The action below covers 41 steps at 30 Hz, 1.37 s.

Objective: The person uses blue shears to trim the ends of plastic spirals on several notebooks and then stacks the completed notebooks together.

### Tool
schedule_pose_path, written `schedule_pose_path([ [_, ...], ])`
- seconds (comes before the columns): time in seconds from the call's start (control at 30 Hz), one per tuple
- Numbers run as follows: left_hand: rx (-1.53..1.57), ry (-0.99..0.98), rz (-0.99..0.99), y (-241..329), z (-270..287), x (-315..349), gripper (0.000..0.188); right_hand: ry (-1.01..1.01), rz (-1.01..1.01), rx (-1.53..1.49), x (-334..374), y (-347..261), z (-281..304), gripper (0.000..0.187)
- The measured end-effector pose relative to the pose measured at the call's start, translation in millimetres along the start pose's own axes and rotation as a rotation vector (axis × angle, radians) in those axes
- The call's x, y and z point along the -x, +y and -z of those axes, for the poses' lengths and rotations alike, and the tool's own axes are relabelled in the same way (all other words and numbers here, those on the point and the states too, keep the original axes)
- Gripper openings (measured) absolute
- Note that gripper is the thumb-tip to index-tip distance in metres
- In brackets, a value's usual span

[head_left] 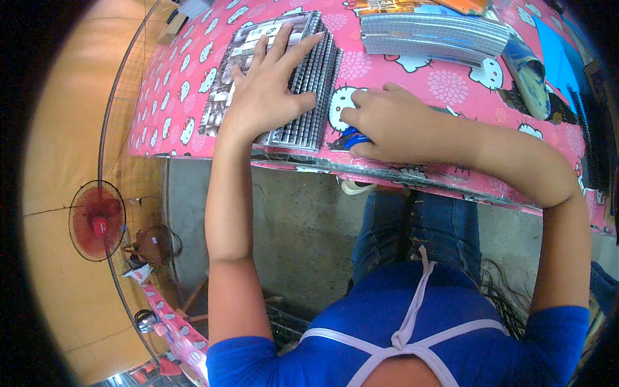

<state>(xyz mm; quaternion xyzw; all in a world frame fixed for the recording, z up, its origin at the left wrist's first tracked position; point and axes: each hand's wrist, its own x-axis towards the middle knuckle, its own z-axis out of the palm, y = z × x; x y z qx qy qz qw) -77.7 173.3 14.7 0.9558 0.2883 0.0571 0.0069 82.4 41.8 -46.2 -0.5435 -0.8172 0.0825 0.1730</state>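
A stack of wire-bound notebooks with black-and-white printed covers lies on the table, its spiral spines facing right. My left hand rests flat on top of it, fingers spread and thumb toward the coils. Just right of the stack, near the table's front edge, my right hand is closed around a small blue-handled hand tool. Its working end is mostly hidden, so I cannot make out its exact kind.
A pink patterned cloth covers the table. Another stack of bound books stands at the back, with a greenish pouch right of it. At the left are a red fan and a brown bag.
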Motion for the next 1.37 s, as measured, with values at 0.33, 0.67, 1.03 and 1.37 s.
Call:
schedule_pose_path([
  [0.33, -0.018, 0.024, -0.012, -0.7, -2.9, -0.4, 0.082, -0.070, -0.034, -0.119, -10.5, -3.8, -5.3, 0.033],
  [0.67, 0.443, 0.744, -0.040, -15.2, 1.4, 18.7, 0.058, -0.208, -0.323, -0.048, -5.2, -41.2, 14.6, 0.043],
  [1.03, 1.571, 0.836, 0.729, -77.8, -36.6, 154.9, 0.093, 0.452, -0.464, 0.076, 130.5, -2.4, 12.2, 0.078],
  [1.37, 2.113, 0.329, 0.659, -155.4, -70.2, 91.4, 0.108, 0.321, -0.846, -1.727, -24.2, -58.4, -20.0, 0.119],
])
